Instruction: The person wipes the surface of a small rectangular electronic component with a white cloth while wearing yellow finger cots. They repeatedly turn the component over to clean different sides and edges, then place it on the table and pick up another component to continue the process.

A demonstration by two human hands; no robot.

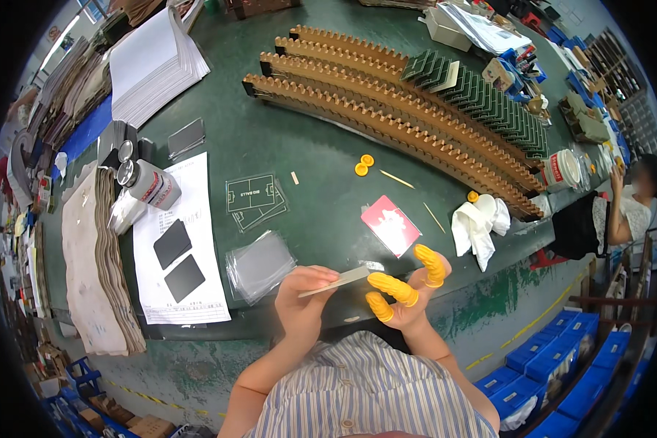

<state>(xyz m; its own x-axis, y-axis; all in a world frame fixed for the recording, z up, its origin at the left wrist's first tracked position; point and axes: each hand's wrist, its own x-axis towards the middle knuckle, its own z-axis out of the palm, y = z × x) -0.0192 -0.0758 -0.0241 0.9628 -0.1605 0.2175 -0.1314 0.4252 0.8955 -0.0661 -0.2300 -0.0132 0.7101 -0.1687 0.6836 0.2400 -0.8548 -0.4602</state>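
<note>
My left hand (304,296) pinches a thin, flat pale card (336,282), seen nearly edge-on just above the table's front edge. My right hand (409,299) wears yellow ribbed finger cots, with the fingers spread. One cot tip is close to the card's right end; I cannot tell whether they touch. Beyond the hands lies a pink-and-white card (390,225). To the left is a loose stack of clear-wrapped grey sheets (261,264), with green cards printed with white pitch lines (251,193) behind it. A crumpled white cloth (476,230) rests at the right.
Long notched wooden racks (387,102) cross the far table, one holding a row of green cards (489,102). Two rolled yellow finger cots (362,169) and thin wooden sticks (397,179) lie nearby. Left are a printed sheet (190,255), dark cards (185,278) and a metal-capped bottle (153,184). Someone sits far right.
</note>
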